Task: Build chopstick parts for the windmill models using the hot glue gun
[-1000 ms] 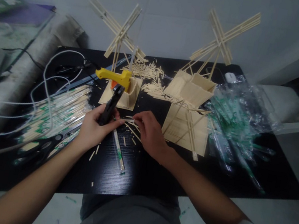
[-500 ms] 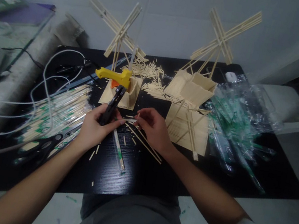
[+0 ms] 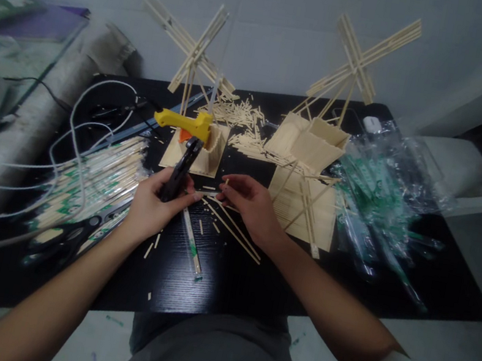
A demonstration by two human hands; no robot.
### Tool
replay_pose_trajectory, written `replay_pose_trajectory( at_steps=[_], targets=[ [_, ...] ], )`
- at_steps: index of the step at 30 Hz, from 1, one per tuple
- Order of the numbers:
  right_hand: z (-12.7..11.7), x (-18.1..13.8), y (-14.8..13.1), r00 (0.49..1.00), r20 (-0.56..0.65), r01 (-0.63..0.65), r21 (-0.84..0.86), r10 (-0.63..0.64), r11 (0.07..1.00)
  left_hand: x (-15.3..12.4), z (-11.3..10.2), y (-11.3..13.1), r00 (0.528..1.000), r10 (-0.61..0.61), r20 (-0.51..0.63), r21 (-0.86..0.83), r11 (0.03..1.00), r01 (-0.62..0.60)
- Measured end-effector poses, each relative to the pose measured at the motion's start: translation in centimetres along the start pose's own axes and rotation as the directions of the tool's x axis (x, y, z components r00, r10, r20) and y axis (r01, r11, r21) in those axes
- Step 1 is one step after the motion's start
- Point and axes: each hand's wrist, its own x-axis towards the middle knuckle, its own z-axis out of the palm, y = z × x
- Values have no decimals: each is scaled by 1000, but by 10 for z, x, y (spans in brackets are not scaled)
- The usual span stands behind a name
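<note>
My left hand (image 3: 153, 204) grips the black handles of a cutting plier (image 3: 180, 170), whose tip points up toward a yellow glue gun (image 3: 186, 123). My right hand (image 3: 251, 206) hovers just right of it, fingers curled around a short wooden stick piece (image 3: 226, 183). Long thin sticks (image 3: 232, 229) lie on the black table (image 3: 224, 277) under that hand. A wrapped chopstick (image 3: 191, 241) rests between my hands. Behind the glue gun stands a small stick windmill (image 3: 198, 54) on a stick base (image 3: 201, 158).
A second, larger stick windmill (image 3: 355, 64) and flat stick panels (image 3: 301, 207) stand to the right. Clear wrappers (image 3: 378, 198) pile at far right. Wrapped chopsticks (image 3: 96, 180), white cables (image 3: 76, 133) and black scissors (image 3: 77, 232) lie left. Cut stick bits (image 3: 238, 115) scatter behind.
My right hand lifted off the table and drew slightly right, uncovering the long sticks beneath it. My left hand and the plier stayed put.
</note>
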Motion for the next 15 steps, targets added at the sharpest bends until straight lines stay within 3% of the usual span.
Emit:
replay_pose_trajectory(
  at_steps=[10, 15],
  targets=[
    [0, 1, 2, 994, 71, -89, 149, 79, 985, 0, 2, 1, 1000, 23, 16, 15, 1000, -23],
    [0, -1, 2, 992, 96, -96, 144, 83, 985, 0, 1, -3, 999, 29, 32, 0, 1000, -29]
  ],
)
